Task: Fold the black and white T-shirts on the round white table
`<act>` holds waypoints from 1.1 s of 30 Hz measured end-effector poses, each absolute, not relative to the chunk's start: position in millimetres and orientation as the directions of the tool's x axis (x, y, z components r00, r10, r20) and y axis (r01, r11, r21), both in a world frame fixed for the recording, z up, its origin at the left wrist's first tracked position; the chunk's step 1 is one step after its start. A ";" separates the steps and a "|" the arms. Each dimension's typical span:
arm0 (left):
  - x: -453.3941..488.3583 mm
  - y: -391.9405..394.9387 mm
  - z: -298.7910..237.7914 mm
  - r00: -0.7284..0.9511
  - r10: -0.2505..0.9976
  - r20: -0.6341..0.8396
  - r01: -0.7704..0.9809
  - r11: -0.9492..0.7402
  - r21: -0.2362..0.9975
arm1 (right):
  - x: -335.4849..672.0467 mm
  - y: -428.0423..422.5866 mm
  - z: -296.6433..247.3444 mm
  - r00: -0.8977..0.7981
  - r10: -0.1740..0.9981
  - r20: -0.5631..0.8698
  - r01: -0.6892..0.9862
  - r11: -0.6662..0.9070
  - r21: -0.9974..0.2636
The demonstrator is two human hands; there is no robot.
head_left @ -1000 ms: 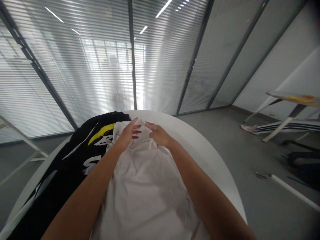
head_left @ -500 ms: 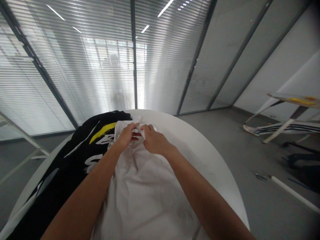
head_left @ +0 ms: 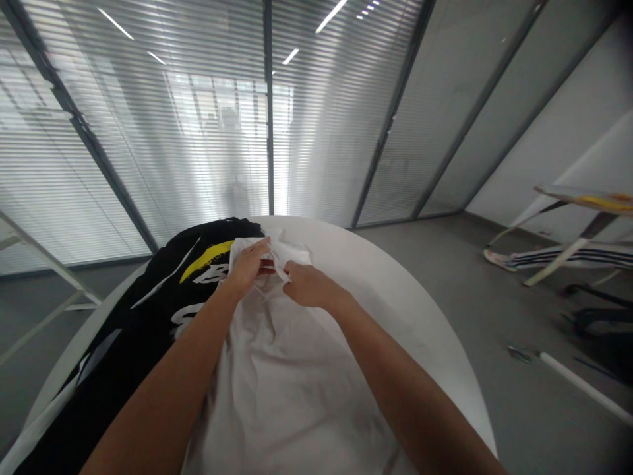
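A white garment (head_left: pixel 291 369), wrinkled and running from the far part of the round table toward me, lies under both my arms. My left hand (head_left: pixel 251 265) has its fingers bent around cloth at the garment's far end. Just right of it, my right hand (head_left: pixel 309 284) is closed, pinching a gathered fold of the same cloth. Its fingertips are partly hidden by the fabric. To the left, a black garment (head_left: pixel 153 330) with a yellow stripe and white lettering lies spread out, partly behind my left forearm.
The white round table (head_left: pixel 410 303) has a curved edge on the right. Beyond it stands a glass partition with blinds (head_left: pixel 198 132). At the right, a person's striped trouser leg (head_left: pixel 558 257) extends beneath another table (head_left: pixel 583 198). A pale frame (head_left: pixel 59 267) stands at left.
My right hand has moved slightly right and down, away from my left hand, drawing a fold of white cloth with it. The left hand has stayed nearly in place.
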State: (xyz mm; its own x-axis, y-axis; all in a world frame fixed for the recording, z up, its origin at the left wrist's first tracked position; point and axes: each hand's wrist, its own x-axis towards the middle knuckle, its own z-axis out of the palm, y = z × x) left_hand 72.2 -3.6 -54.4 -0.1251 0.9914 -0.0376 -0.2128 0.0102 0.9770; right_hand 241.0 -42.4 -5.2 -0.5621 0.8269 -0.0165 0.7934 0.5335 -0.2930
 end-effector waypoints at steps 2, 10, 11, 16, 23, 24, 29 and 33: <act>69.2 -4.5 -51.4 -0.138 0.990 -0.028 -0.183 0.003 0.983 | 238.9 -43.2 -5.8 -0.565 0.825 0.008 0.771 0.531 -0.350; 30.2 -6.4 -40.9 -0.185 0.976 0.111 0.261 -0.060 0.963 | 199.8 -55.7 -22.9 -0.479 0.872 0.103 0.767 0.472 -0.435; 24.5 -7.0 -40.3 -0.198 0.970 0.144 0.348 -0.068 0.935 | 192.7 -56.5 -26.4 -0.477 0.873 0.103 0.769 0.472 -0.430; 5.2 -10.8 -39.0 -0.211 0.951 0.226 0.513 -0.089 0.854 | 167.0 -57.2 -40.5 -0.500 0.861 0.092 0.771 0.491 -0.405; -6.0 -2.9 -55.0 -0.330 0.853 0.404 0.566 -0.163 0.808 | 151.7 -61.3 -42.8 -0.520 0.837 0.171 0.685 0.528 -0.503; -7.4 -1.1 -58.0 -0.342 0.843 0.416 0.577 -0.162 0.801 | 151.0 -64.1 -42.5 -0.535 0.827 0.175 0.664 0.539 -0.518; -9.5 3.8 -63.5 -0.350 0.865 0.360 0.642 -0.059 0.764 | 159.5 -81.4 -38.0 -0.685 0.722 0.096 0.538 0.591 -0.601; -7.8 0.4 -55.9 -0.343 0.888 0.304 0.807 0.113 0.580 | 183.3 -87.6 -22.7 -0.795 0.606 0.032 0.423 0.592 -0.686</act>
